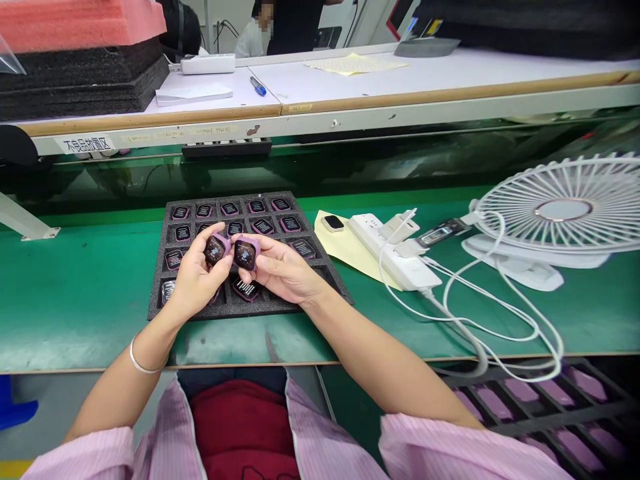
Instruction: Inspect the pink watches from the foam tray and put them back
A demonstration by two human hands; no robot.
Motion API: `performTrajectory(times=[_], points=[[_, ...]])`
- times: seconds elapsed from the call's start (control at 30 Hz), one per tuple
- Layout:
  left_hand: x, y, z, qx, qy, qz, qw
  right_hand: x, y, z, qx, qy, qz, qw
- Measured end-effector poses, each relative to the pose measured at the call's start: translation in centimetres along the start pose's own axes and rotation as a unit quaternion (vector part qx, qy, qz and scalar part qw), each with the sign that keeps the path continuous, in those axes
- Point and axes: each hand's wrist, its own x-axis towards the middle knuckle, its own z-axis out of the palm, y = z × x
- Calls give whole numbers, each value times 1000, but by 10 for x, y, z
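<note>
Clearly, the left hand (197, 279) pinches one purple watch (215, 249) and the right hand (286, 272) another watch (245, 253), side by side over the foam tray (280, 309). A light grip by the edges should keep both lit screens uncovered and unscratched. Filled slots lie close beneath; to the right, a pale watch (333, 223), power strip (416, 272), loose cords (481, 360) and fan (560, 209) crowd the bench (100, 300).

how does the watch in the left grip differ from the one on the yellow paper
Case: the held watch is purple, the other watch pale. Screen: the held watch is lit, the other watch looks dark. Pose: the held watch is in the left grip, the other watch lies on yellow paper. Both have rounded-square fronts.
</note>
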Motion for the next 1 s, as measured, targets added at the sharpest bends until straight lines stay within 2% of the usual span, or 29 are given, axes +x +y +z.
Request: performTrajectory(times=[0.23,0.43,0.63,0.73,0.8,0.9,1.0], points=[[0,0,-1,25,4,2,1000,0,0,1,-2,-7,-1,1000],[1,-1,0,0,19,10,1000,-1,-3,1,-6,1,-4,1000],[2,0,-3,36,12,-1,999,0,-2,1,-25,8,-5,1000],[3,0,-2,2,26,-39,999,2,-2,-2,-40,41,11,998],[4,1,-1,-55,36,-93,993,4,-3,-6,-28,69,33,997],[5,5,2,-160,50,-183,969,5,-6,-11,-5,114,68,991],[5,10,2,-229,50,-212,949,5,-9,-11,-11,132,76,988]])
